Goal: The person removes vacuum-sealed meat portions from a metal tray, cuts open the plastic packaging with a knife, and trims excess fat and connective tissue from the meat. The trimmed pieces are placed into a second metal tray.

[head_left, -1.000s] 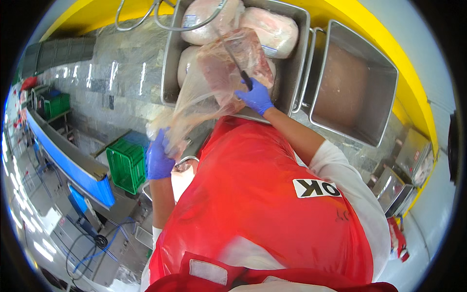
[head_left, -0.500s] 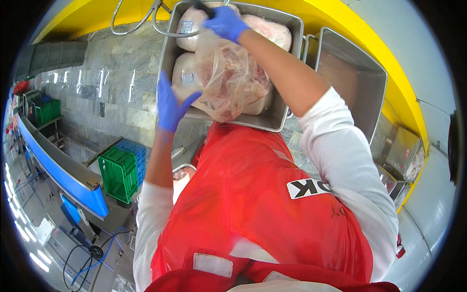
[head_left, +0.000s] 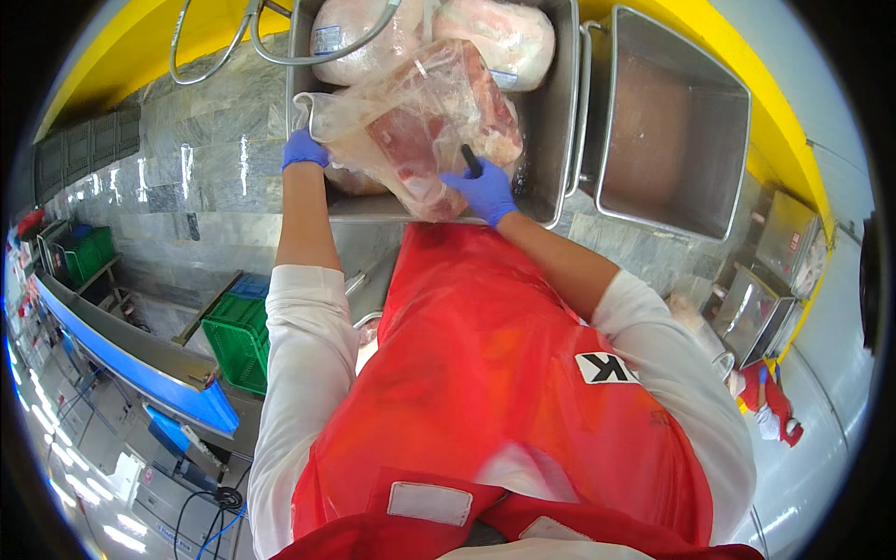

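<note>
My gloved left hand [head_left: 304, 149] is closed on the gathered edge of a clear plastic bag [head_left: 341, 126] at the left side of a steel bin [head_left: 543, 187]. The bag lies over a large piece of red and pale meat [head_left: 403, 135]. My gloved right hand [head_left: 485, 194] is closed around a black handle [head_left: 471, 159], probably a knife's, against the meat's lower right; no blade shows clearly. Behind are two pale wrapped blocks with labels [head_left: 359, 23] [head_left: 490, 47], and another lies partly hidden beneath the bag.
A second steel bin [head_left: 672, 140] stands at right. Bent metal tubes [head_left: 213, 70] overhang the top left. A green crate [head_left: 233, 341] and a blue-sided conveyor [head_left: 140, 355] are at left. A co-worker in red [head_left: 775, 406] is at far right, near steel containers [head_left: 756, 313].
My left hand went from open beside the bin to gripping the bag's edge. My right hand moved down from the bin's top onto the meat, and the bag now stretches leftward.
</note>
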Tool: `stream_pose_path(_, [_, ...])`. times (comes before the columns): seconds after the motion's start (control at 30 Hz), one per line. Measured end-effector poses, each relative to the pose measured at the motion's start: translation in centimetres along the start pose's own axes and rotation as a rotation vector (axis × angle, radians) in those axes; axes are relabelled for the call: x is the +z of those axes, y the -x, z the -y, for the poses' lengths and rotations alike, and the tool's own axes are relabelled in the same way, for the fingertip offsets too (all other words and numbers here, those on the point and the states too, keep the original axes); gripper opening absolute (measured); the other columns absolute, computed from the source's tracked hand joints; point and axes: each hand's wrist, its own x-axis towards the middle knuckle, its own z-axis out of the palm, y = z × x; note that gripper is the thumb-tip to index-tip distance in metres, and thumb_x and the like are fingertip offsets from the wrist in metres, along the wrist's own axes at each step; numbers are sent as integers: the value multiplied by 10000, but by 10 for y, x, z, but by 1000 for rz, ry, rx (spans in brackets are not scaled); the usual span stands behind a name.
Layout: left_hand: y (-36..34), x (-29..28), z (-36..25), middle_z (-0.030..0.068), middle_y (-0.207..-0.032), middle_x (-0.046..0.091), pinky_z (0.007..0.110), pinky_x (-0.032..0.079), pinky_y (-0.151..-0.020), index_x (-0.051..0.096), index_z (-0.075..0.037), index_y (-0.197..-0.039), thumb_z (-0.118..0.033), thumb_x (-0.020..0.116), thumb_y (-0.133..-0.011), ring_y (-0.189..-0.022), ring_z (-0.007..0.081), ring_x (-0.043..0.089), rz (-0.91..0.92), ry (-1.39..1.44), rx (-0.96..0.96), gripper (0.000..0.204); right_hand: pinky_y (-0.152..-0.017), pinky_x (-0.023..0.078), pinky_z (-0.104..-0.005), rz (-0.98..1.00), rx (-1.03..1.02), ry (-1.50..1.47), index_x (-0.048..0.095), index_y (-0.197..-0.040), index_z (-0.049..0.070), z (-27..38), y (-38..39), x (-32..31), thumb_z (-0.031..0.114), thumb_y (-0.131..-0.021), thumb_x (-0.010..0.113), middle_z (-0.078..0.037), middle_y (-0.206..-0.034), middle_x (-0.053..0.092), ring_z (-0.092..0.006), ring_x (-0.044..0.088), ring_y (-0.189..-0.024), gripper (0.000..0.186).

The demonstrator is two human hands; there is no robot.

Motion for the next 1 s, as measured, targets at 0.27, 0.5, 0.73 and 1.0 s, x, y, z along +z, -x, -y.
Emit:
stream_pose_path(0.27, [35,33,1,129,-1153,697,405,550,-892,655,-31,-1231,-271,629,-937,-1044,246,673,171,1562,-335,381,-765,535,-471,-78,73,288,704,-959,4,-21,-2,10,403,-782,683,-258,-914,696,-408,686,-875,437])
stream_pose_path(0.5, [187,70,80,101,-942,695,386,548,-800,655,-3,-1109,-304,645,-940,-828,221,655,217,755,-144,345,-814,525,-499,-130,412,431,714,-1007,32,-148,90,-87,403,-797,634,-263,-990,694,-431,672,-931,433])
stream_pose_path(0.73, [207,-6,-68,221,-1323,543,416,423,-1042,419,-1,-1434,-352,841,-765,-1209,326,537,-479,347,473,865,-667,537,-454,-312,201,130,656,-915,15,-143,107,-77,260,-817,678,-193,-757,662,-351,662,-708,265])
stream_pose_path(1.0, [54,16,-205,222,-1368,542,491,517,-899,578,-54,-1264,-379,631,-905,-1129,410,610,-179,-160,550,487,-414,434,-303,-268,417,-712,544,-821,100,-90,91,-72,60,-803,669,-28,-640,535,-147,507,-461,132])
